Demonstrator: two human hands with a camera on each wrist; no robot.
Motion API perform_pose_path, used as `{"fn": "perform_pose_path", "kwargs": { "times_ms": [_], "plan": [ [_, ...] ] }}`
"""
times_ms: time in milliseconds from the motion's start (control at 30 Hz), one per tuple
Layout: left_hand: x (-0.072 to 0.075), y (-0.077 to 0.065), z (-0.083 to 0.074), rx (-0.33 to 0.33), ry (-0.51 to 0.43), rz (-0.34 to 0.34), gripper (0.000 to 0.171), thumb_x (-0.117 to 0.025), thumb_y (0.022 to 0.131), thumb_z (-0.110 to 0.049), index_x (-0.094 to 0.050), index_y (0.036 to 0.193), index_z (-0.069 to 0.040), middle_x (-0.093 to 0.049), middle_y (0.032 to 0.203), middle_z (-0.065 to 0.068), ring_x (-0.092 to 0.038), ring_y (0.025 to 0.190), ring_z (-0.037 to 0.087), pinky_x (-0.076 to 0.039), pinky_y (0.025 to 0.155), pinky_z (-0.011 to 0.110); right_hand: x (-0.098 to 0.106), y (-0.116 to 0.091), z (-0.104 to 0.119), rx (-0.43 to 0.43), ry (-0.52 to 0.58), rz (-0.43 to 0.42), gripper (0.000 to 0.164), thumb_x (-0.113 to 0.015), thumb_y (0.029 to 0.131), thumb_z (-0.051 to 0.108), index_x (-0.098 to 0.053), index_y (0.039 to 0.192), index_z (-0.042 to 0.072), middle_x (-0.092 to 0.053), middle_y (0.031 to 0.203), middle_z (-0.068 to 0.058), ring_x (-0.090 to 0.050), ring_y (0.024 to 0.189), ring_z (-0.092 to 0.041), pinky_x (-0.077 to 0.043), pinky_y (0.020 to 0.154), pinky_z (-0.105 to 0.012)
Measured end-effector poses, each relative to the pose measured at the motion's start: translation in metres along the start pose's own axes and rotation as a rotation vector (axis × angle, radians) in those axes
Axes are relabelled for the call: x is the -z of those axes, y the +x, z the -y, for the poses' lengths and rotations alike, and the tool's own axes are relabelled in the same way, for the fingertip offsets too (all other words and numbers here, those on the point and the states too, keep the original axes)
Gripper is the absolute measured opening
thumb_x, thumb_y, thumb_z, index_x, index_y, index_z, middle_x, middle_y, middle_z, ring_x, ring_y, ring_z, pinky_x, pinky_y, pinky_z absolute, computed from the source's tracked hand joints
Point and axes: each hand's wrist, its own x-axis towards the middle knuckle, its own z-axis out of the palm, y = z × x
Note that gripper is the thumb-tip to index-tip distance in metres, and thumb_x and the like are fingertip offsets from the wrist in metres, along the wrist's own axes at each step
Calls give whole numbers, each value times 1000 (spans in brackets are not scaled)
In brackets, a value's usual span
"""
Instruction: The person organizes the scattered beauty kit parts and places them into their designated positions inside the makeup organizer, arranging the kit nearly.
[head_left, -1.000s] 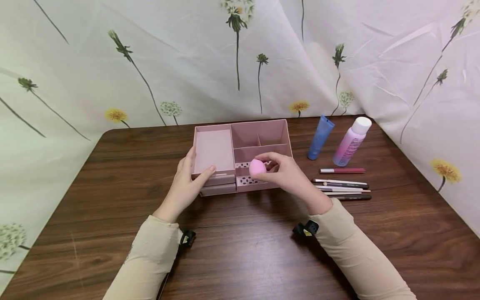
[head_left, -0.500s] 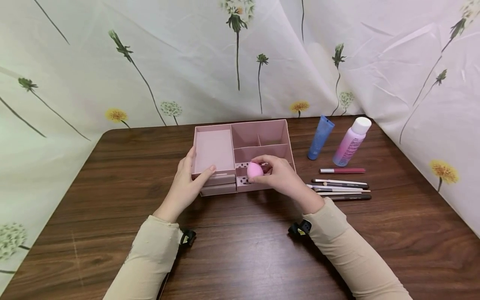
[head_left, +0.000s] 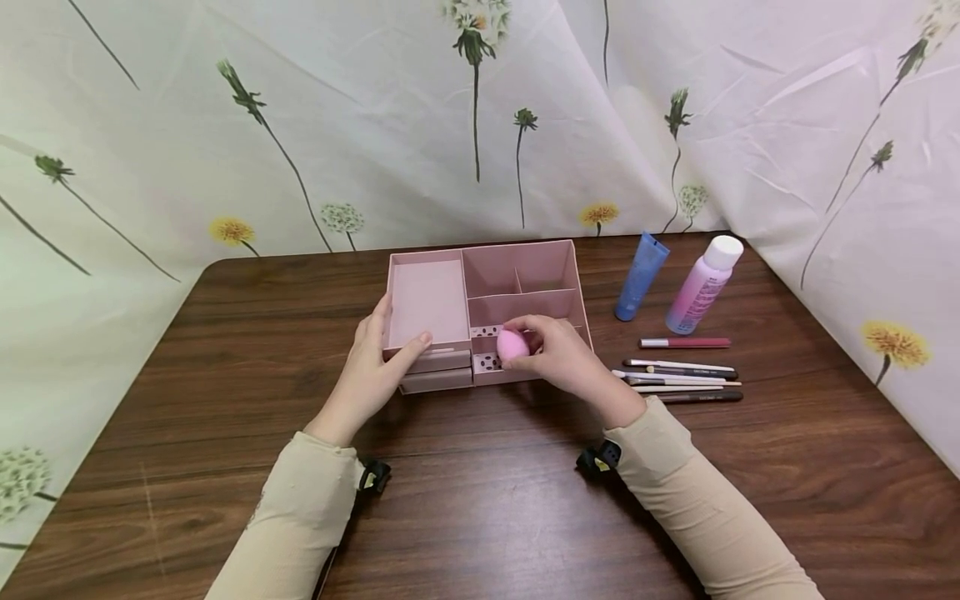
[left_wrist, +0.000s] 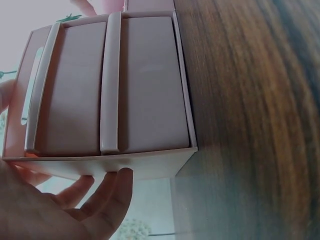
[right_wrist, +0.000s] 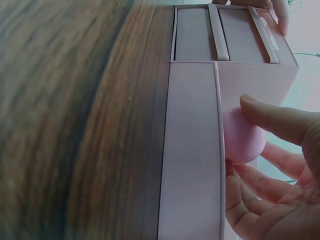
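Note:
A pink makeup organizer (head_left: 427,304) stands on the wooden table, with a shallow top tray and two drawers at left and open compartments at right. My left hand (head_left: 369,358) holds its left side, the thumb over the front top edge and the fingers along the side wall, as the left wrist view shows. Between thumb and fingers my right hand (head_left: 562,357) pinches a pink makeup sponge (head_left: 512,344). In the right wrist view, the sponge (right_wrist: 243,137) is just behind the low front wall, partly hidden by it. Whether it touches the compartment floor, I cannot tell.
Right of the organizer stand a blue tube (head_left: 641,279) and a pink-and-blue bottle (head_left: 701,287) with a white cap. In front of them lie a red tube with a silver end (head_left: 686,342) and several makeup brushes (head_left: 690,372). A flowered cloth (head_left: 420,125) hangs behind the table.
My right hand has moved slightly left and lower with the sponge, toward the front compartment, then shifted only a little. The left hand and the organizer have stayed in place.

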Motion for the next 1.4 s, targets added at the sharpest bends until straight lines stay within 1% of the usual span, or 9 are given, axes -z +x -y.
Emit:
{"fn": "perform_pose_path", "kwargs": {
  "times_ms": [200,300,500,700,933,1067,1133,1233,1400],
  "plan": [
    [0,0,0,-11,1,-4,88,-60,96,-45,-8,161,-17,-17,162,20,-22,149,35,-21,119,58,0,0,-2,34,-32,9,48,-83,76,6,-67,120,-1,-71,99,-15,-66,80,-20,-50,74,-29],
    [0,0,0,-11,-1,-5,88,-60,96,-45,-7,161,-17,-17,162,19,-22,149,34,-21,119,57,0,0,-2,42,-39,15,48,-82,76,4,-67,121,-1,-71,103,-16,-67,84,-21,-52,77,-31],
    [0,1,1,-22,2,-9,88,-60,96,-44,-8,161,-17,-17,161,21,-22,149,35,-21,118,58,0,0,-3,53,-18,32,48,-79,76,-1,-67,122,-3,-70,112,-19,-68,91,-26,-56,84,-39],
    [1,1,0,-11,3,-4,89,-60,96,-46,-8,161,-16,-17,161,21,-22,149,35,-21,119,57,-1,1,-4,75,8,66,47,-74,77,-8,-67,122,-2,-68,121,-21,-67,101,-30,-55,89,-43],
    [1,0,-2,-16,1,-8,86,-59,97,-43,-9,161,-16,-19,161,21,-22,149,35,-21,119,57,-1,1,-6,121,32,102,39,-68,77,-12,-71,115,-3,-69,122,-18,-64,108,-29,-55,88,-44],
    [1,-1,-4,-15,-4,-9,85,-59,97,-42,-9,161,-17,-20,161,21,-22,149,35,-20,119,56,-1,2,-8,130,57,116,38,-64,78,-13,-72,113,-2,-70,119,-16,-65,106,-28,-54,88,-46],
    [1,-1,-4,-12,-5,-7,85,-59,97,-43,-9,161,-17,-19,161,20,-22,149,35,-20,120,56,-1,3,-8,128,72,120,40,-63,78,-14,-72,115,-1,-71,117,-16,-66,101,-27,-55,87,-45],
    [1,0,-2,-14,-6,-9,86,-60,96,-43,-9,161,-17,-19,162,20,-21,149,35,-20,119,56,2,2,-8,108,57,104,40,-67,79,-11,-71,117,-1,-72,111,-17,-67,93,-27,-55,84,-41],
    [0,1,-1,-17,-3,-10,87,-61,96,-44,-9,161,-18,-19,161,20,-22,149,35,-21,119,57,14,-1,-3,24,50,62,36,-75,82,3,-71,118,1,-72,112,-16,-70,94,-28,-56,85,-39]
  ]
}}
